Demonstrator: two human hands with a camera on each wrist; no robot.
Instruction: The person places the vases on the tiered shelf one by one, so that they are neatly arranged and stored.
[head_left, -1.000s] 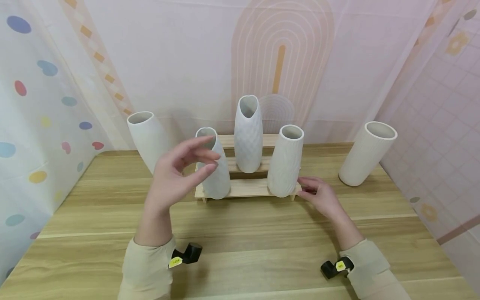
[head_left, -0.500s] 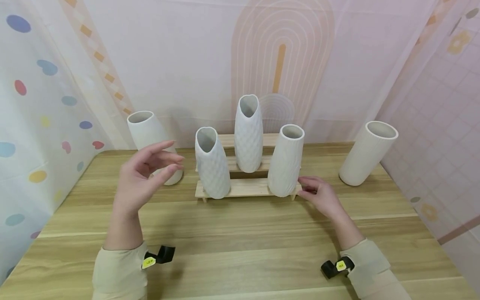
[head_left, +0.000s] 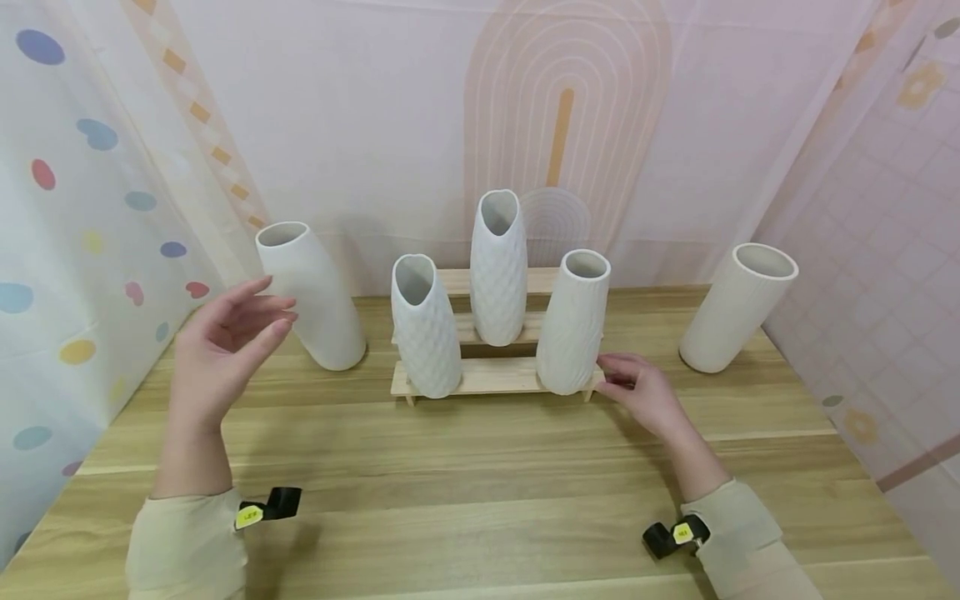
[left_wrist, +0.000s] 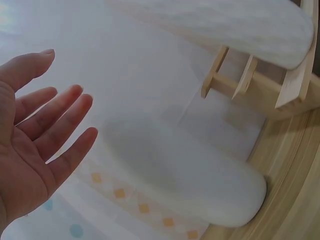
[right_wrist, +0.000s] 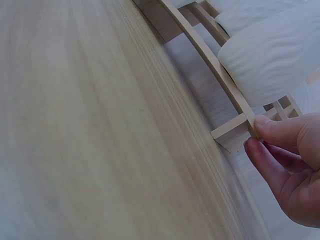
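My left hand point(head_left: 213, 358) hovers in the air with fingers spread and nothing in them, in front of and left of a smooth white vase point(head_left: 322, 308) on the table. At the right end of the tiered wooden stand point(head_left: 498, 375), my right hand point(head_left: 645, 398) pinches the corner of its lowest shelf; in the right wrist view, the thumb point(right_wrist: 272, 129) is against that corner. A ribbed white vase point(head_left: 572, 329) stands on that shelf beside the right hand. At the shelf's left end is a dimpled vase point(head_left: 429, 337), and another dimpled vase point(head_left: 498, 275) stands higher up behind.
One more white vase point(head_left: 727, 312) stands on the wooden table point(head_left: 480, 500) at the far right. Patterned cloths point(head_left: 360, 125) hang behind the table and along both sides. Black cameras are strapped to both wrists.
My left hand has moved left, away from the dimpled vase on the lowest shelf and past the smooth vase's front. The right hand stays at the stand's corner.
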